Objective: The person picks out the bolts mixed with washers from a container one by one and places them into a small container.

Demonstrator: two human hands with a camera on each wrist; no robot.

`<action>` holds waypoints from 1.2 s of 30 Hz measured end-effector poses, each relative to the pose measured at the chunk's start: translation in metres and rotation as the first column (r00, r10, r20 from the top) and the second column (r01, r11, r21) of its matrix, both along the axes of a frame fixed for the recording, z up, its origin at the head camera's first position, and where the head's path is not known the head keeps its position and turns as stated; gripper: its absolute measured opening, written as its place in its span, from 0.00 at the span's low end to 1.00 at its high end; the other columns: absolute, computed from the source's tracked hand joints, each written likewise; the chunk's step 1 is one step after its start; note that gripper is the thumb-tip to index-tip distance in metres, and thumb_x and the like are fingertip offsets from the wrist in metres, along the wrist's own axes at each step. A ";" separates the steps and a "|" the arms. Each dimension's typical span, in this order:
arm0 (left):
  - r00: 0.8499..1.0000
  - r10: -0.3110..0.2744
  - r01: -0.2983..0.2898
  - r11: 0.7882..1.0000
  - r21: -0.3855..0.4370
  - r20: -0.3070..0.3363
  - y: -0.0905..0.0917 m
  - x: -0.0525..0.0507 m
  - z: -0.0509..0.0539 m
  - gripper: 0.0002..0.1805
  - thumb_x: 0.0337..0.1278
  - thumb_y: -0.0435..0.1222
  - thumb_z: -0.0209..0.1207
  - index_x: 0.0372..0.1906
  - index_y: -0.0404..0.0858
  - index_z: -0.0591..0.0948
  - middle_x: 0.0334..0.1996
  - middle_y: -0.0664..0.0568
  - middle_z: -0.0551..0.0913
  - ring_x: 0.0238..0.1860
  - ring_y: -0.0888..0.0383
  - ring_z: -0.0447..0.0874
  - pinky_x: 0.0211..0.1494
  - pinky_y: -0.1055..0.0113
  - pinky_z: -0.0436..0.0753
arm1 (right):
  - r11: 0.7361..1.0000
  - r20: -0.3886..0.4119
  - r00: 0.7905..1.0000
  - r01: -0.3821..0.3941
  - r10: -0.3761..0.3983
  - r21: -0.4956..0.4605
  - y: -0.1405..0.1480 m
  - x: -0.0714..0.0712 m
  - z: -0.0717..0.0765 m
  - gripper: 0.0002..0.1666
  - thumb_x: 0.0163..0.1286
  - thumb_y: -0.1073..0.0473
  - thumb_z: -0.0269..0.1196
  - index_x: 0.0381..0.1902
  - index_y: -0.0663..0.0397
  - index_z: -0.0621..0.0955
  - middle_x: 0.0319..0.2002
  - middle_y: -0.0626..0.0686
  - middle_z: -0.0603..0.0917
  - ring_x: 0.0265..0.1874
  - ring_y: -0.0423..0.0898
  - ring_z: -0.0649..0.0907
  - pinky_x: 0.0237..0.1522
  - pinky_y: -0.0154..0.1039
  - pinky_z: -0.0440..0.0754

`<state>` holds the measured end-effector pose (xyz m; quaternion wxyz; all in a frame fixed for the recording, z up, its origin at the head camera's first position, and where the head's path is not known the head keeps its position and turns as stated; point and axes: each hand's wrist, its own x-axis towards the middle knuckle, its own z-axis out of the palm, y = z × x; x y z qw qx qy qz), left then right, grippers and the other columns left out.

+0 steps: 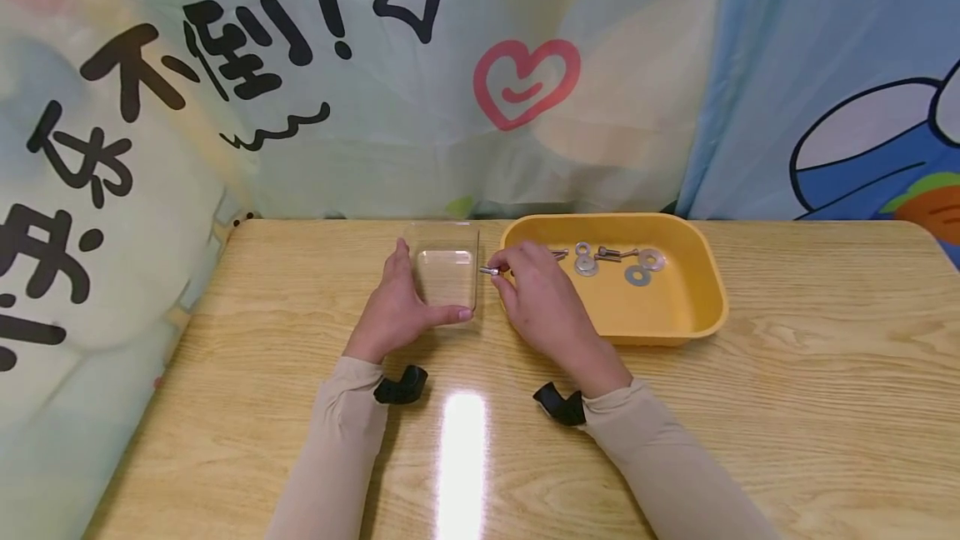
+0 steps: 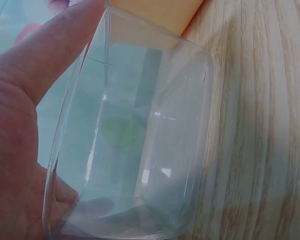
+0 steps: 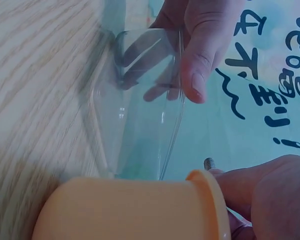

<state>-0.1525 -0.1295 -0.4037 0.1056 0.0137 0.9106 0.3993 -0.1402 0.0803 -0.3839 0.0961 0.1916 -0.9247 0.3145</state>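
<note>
A clear, square-sided container point(image 1: 446, 275) stands on the table, and the left hand point(image 1: 401, 307) grips it, fingers along its left side and thumb across the near side. In the left wrist view the container point(image 2: 135, 125) shows nothing inside. The right hand point(image 1: 543, 302) pinches a small metal screw point(image 1: 490, 271) between thumb and fingertips, over the left rim of a yellow tray point(image 1: 708, 307) and just right of the container. The threaded end of the screw point(image 3: 209, 163) sticks out past the fingers in the right wrist view.
Inside the yellow tray lie several washers point(image 1: 637, 275) and several screws point(image 1: 617, 254). The wooden table point(image 1: 825, 373) runs back to a printed cloth point(image 1: 600, 107) that hangs behind it. Both wrists carry black straps.
</note>
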 end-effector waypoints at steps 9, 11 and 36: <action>1.000 -0.005 0.005 1.000 -0.011 -0.003 0.000 0.001 -0.001 0.80 0.35 0.61 0.78 0.80 0.33 0.35 0.80 0.40 0.44 0.73 0.39 0.60 0.71 0.48 0.67 | 1.000 0.032 0.999 -0.017 0.016 0.019 -0.009 0.000 0.001 0.07 0.72 0.64 0.63 0.46 0.59 0.84 0.42 0.55 0.80 0.42 0.53 0.76 0.45 0.47 0.76; 1.000 -0.008 0.008 1.000 -0.014 -0.001 0.000 0.001 -0.001 0.80 0.35 0.61 0.78 0.80 0.33 0.35 0.80 0.39 0.44 0.73 0.39 0.60 0.71 0.48 0.67 | 1.000 0.029 0.999 -0.023 0.023 0.018 -0.011 -0.001 0.000 0.07 0.72 0.64 0.64 0.46 0.59 0.84 0.42 0.56 0.80 0.43 0.54 0.76 0.46 0.48 0.76; 1.000 -0.014 0.014 1.000 -0.027 -0.002 0.000 0.002 0.002 0.79 0.36 0.60 0.78 0.80 0.33 0.35 0.80 0.39 0.43 0.73 0.39 0.60 0.71 0.48 0.67 | 0.996 -0.010 0.998 -0.065 0.066 0.059 -0.024 -0.004 -0.010 0.05 0.70 0.64 0.66 0.43 0.57 0.84 0.43 0.54 0.82 0.45 0.54 0.79 0.46 0.48 0.79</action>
